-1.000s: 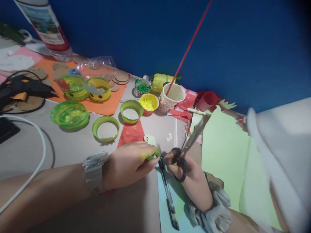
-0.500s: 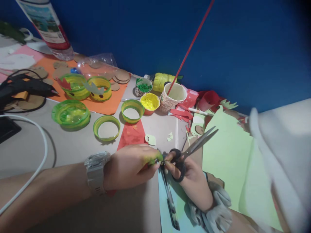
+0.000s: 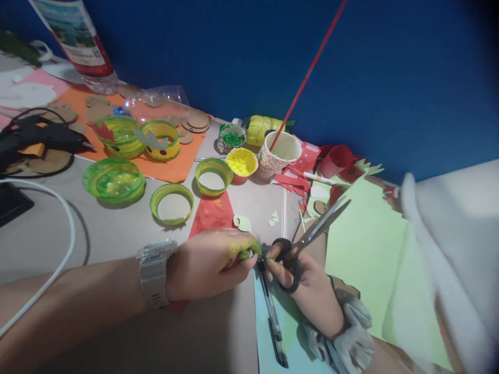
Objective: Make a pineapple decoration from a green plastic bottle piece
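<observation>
My left hand [image 3: 214, 262], stained green and yellow at the fingertips, pinches a small dark piece too tiny to make out. Fingertip to fingertip with it is my right hand [image 3: 304, 275], whose fingers pass through the black handles of the scissors [image 3: 317, 226]. The blades point up and right, slightly parted. A black pen [image 3: 275, 327] lies below the hands on light blue paper [image 3: 304, 348]. Just beyond my left hand are a pale green cutout [image 3: 242, 223] and a red paper piece [image 3: 212, 213].
Green-yellow rings [image 3: 171, 204], a green dish [image 3: 114, 182], paint cups [image 3: 241, 163] and a paper cup [image 3: 280, 156] with a red stick stand beyond. A glue gun [image 3: 42, 137] and white cable [image 3: 72, 223] are left; green paper [image 3: 362, 249] is right; a blue wall [image 3: 370, 78] rises behind.
The view has shifted very slightly. Both hands stay together at the same place, with the scissors still in my right hand.
</observation>
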Motion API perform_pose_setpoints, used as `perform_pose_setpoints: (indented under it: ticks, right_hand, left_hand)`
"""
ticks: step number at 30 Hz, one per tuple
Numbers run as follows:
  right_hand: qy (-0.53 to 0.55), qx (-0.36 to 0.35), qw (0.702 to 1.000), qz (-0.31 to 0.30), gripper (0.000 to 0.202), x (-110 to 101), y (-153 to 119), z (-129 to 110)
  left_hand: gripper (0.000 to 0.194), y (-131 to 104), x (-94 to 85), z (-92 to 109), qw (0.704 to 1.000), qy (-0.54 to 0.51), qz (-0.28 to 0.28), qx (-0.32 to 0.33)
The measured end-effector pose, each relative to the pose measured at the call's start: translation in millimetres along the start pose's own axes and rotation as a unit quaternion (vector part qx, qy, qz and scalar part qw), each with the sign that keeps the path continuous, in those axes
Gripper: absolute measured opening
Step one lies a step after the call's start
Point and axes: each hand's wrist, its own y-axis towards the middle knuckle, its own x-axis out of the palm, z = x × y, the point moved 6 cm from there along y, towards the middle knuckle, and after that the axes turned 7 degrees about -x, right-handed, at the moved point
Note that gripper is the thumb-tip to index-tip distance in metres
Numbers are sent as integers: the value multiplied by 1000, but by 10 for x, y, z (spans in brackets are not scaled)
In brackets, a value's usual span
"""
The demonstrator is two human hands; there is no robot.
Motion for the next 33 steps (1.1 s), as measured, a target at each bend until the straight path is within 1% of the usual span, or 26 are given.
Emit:
perform_pose_setpoints:
  ticks: [7,10,12,14,15,17,18,22,25,28,30,33]
  right_hand:
    - [12,7,1000,-4,19,6,-17,-33]
    - [24,4,1000,7,19,-3,2,-24]
    - [38,0,999,22,19,-16,17,-15]
    - [54,-1,998,37,21,-30,29,-9]
    - [58,-1,997,44,21,-37,32,-8]
    - [55,3,997,57,21,-51,36,-10]
    - [49,7,997,61,21,-55,37,-12]
    - [35,5,998,58,24,-51,39,-20]
    - [42,-1,997,60,22,-54,35,-5]
    - [35,3,997,74,22,-77,19,-14]
    - [20,-3,995,93,22,-113,9,-86]
    - [-43,-9,994,99,22,-174,30,-267]
  left_hand:
    - [12,1,-15,22,1000,4,8,8]
    - [12,-4,-29,40,1000,9,11,-2]
    - [9,-5,-56,34,999,16,36,-12]
    - [2,-6,-102,4,995,33,87,-27]
    - [2,-7,-121,-21,992,47,111,-39]
    - [10,-3,-136,-73,985,79,142,-56]
    - [14,2,-132,-93,983,91,146,-57]
    - [26,28,-110,-144,982,118,142,-50]
    - [29,41,-130,-152,976,142,156,-53]
    - [40,46,-135,-144,973,155,164,-48]
    - [47,51,-111,-146,973,169,154,-41]
    - [49,59,-56,-153,969,209,129,-27]
